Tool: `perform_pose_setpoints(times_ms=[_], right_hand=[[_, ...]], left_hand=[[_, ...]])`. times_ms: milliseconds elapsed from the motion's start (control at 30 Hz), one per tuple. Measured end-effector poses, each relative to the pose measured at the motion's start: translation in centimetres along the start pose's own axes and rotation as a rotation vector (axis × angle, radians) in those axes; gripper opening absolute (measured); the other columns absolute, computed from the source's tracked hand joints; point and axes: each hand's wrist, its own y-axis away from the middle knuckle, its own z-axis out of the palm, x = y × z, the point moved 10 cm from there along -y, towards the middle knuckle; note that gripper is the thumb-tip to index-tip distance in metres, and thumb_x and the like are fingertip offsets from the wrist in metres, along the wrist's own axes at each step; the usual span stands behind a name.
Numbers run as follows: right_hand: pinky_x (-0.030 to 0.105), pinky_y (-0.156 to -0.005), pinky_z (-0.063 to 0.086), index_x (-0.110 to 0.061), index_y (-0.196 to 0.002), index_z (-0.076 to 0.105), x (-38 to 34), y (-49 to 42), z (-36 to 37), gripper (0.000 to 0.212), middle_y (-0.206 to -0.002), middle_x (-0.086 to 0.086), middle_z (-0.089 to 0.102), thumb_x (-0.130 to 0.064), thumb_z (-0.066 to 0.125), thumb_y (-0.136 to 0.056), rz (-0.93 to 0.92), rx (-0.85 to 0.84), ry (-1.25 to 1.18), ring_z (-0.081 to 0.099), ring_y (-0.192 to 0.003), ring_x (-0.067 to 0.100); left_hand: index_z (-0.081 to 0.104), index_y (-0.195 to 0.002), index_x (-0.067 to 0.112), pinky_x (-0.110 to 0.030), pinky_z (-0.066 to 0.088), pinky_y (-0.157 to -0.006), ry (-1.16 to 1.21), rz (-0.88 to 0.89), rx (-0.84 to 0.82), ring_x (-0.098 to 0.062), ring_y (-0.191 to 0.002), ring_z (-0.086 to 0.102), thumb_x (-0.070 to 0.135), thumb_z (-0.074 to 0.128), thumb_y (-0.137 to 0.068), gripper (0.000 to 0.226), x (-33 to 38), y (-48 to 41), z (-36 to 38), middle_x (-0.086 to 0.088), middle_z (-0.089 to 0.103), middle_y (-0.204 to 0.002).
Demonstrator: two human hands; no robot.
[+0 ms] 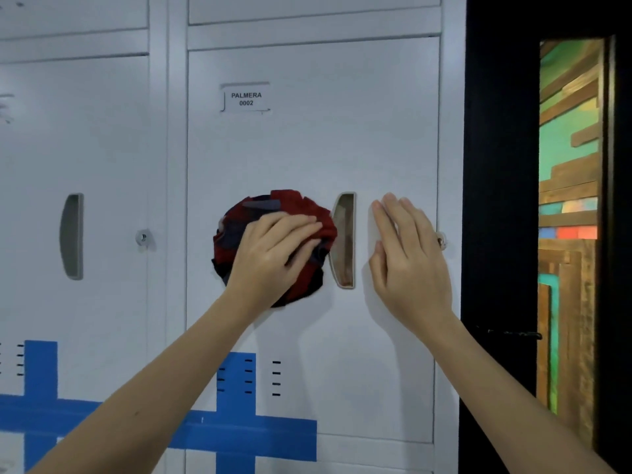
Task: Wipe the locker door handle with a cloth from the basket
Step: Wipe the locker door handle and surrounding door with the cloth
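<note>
- Hands at a white locker door (307, 148): a person, seen from a head-worn camera, reaches both bare forearms up toward the panel labelled "PALMERA 0002" on a small label (245, 98).
- Left hand (273, 254) presses a crumpled red-and-dark-blue cloth (301, 203) flat against the door, fingers spread over it — the grip bears down on the cloth rather than closing around it.
- Cloth sits just left of the recessed door handle (343, 241), its right edge touching or very nearly touching the handle's curved rim; it does not cover the recess.
- Right hand (408, 254) lies flat on the door just right of the handle, fingers straight and together, pointing up — grip released, grasping nothing.
- Handle itself is a tall, narrow recessed pull with a pale frame and a brownish inner face, between the two hands.
- A small lock (441, 240) peeks out beside the right hand at the door's right edge.
- Neighbouring locker to the left shows a matching grey handle (71, 236) and its own lock (143, 237).
- Blue tape (236, 429) crosses the lower doors in strips, over rows of vent slots (276, 378).
- To the right, a dark frame borders a wall of multicoloured wooden planks (567, 165).
</note>
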Motion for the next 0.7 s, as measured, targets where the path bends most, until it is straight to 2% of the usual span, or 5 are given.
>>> perform_pose_setpoints(times_ms=[100, 167, 333, 533, 700], right_hand=[[0.047, -0.104, 0.039, 0.004, -0.131, 0.049, 0.0, -0.2, 0.0, 0.043, -0.134, 0.020, 0.051, -0.004, 0.042, -0.089, 0.001, -0.008, -0.008, 0.043, -0.127, 0.033], [0.047, -0.105, 0.038, 0.004, -0.131, 0.049, 0.1, -0.2, -0.1, 0.043, -0.134, 0.020, 0.051, -0.003, 0.042, -0.089, 0.003, -0.013, -0.006, 0.044, -0.127, 0.033], [0.046, -0.106, 0.038, 0.004, -0.132, 0.049, 0.0, 0.1, 0.1, 0.043, -0.135, 0.019, 0.050, -0.006, 0.040, -0.090, -0.003, -0.014, 0.013, 0.044, -0.126, 0.033], [0.047, -0.104, 0.039, 0.004, -0.131, 0.049, 0.0, -0.1, 0.0, 0.044, -0.133, 0.020, 0.051, -0.005, 0.041, -0.089, 0.000, -0.001, 0.013, 0.044, -0.126, 0.033], [0.045, -0.106, 0.037, 0.004, -0.131, 0.050, 0.0, -0.1, 0.0, 0.043, -0.134, 0.019, 0.051, -0.005, 0.040, -0.089, 0.005, 0.000, 0.011, 0.044, -0.126, 0.032]], left_hand=[[0.071, -0.100, 0.006, -0.033, 0.041, -0.081, 0.052, -0.146, 0.025, -0.019, -0.097, 0.052, 0.018, 0.060, -0.089, 0.020, -0.7, -2.8, 1.0, -0.004, 0.069, -0.101], [0.071, -0.101, 0.007, -0.030, 0.038, -0.085, 0.088, -0.177, 0.036, -0.019, -0.098, 0.051, 0.017, 0.059, -0.089, 0.020, 0.0, -3.4, 1.5, -0.003, 0.069, -0.103], [0.071, -0.102, 0.007, -0.032, 0.041, -0.084, 0.081, -0.038, -0.027, -0.019, -0.099, 0.053, 0.017, 0.059, -0.089, 0.021, 0.5, -0.7, 0.9, -0.003, 0.069, -0.102], [0.071, -0.102, 0.009, -0.030, 0.036, -0.087, 0.132, -0.177, 0.027, -0.018, -0.100, 0.051, 0.018, 0.059, -0.088, 0.021, -0.4, -4.4, 1.9, -0.001, 0.068, -0.103], [0.071, -0.101, 0.007, -0.029, 0.036, -0.084, 0.108, -0.018, -0.043, -0.019, -0.099, 0.052, 0.017, 0.059, -0.089, 0.020, 0.6, -0.9, 1.1, -0.002, 0.069, -0.102]])
